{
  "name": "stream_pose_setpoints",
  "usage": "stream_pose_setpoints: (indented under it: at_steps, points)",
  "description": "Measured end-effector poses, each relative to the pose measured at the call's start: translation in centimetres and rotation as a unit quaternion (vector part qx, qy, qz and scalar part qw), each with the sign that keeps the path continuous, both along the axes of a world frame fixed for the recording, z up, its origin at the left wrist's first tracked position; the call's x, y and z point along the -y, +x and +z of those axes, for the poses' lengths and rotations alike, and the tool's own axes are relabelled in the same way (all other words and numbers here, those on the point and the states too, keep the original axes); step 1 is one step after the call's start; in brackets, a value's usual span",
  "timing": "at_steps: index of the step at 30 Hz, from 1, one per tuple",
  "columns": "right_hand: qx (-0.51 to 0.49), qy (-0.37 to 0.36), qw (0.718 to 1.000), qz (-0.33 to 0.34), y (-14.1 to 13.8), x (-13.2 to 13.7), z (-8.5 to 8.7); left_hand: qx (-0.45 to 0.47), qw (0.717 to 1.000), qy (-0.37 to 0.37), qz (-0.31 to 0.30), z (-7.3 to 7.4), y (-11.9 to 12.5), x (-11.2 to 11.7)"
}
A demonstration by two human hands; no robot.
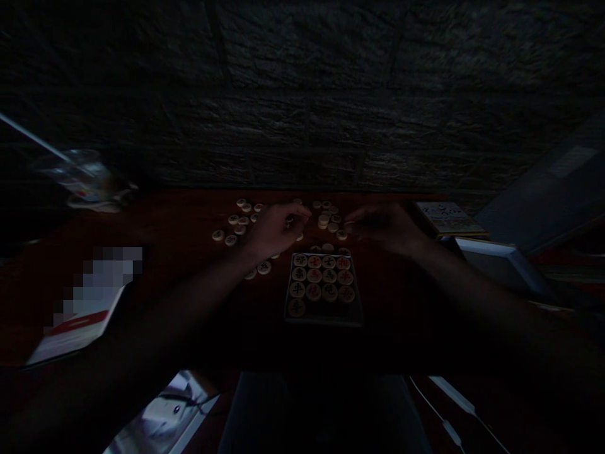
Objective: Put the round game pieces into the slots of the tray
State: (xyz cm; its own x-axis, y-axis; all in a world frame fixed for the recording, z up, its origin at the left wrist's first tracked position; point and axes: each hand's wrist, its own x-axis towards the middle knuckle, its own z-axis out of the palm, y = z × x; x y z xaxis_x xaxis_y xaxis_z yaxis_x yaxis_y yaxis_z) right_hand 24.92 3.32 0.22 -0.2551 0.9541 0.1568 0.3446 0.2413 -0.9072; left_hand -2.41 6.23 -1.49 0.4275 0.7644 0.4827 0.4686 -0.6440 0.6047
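The scene is dim. Round pale wooden game pieces (239, 221) with characters on them lie scattered on a dark red table (179, 252). A small dark tray (324, 318) in front of me holds several pieces in rows. My left hand (274, 230) hovers over the loose pieces left of the tray, fingers curled with the tips pinched near a piece. My right hand (382, 228) reaches from the right, fingers together pinching a pale piece (348, 225) just beyond the tray.
A clear plastic bag (80, 176) lies at the far left. A white and red booklet (80, 321) sits at the left front. A printed box lid (447, 219) and a framed board (501, 261) stand at the right. A stone wall rises behind the table.
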Motion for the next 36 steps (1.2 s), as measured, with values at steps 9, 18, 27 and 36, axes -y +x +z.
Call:
stream_pose_setpoints:
  at_steps: [9, 18, 27, 36]
  points:
    - [-0.185, -0.078, 0.98, 0.002, -3.5, 2.4, -0.4, 0.109, 0.988, -0.071, -0.079, 0.8, 1.4, 1.8]
    - [-0.171, 0.005, 0.985, -0.001, -4.0, 2.9, -0.7, 0.126, 0.982, -0.099, -0.104, 1.1, 2.2, 2.9]
    - [-0.209, -0.001, 0.978, -0.022, -4.7, 3.4, -0.2, 0.155, 0.98, -0.067, -0.102, 0.7, 2.4, 3.3]
    - [-0.24, -0.053, 0.969, -0.007, -4.3, 3.3, -0.3, 0.162, 0.977, -0.085, -0.107, 1.4, 2.3, 3.6]
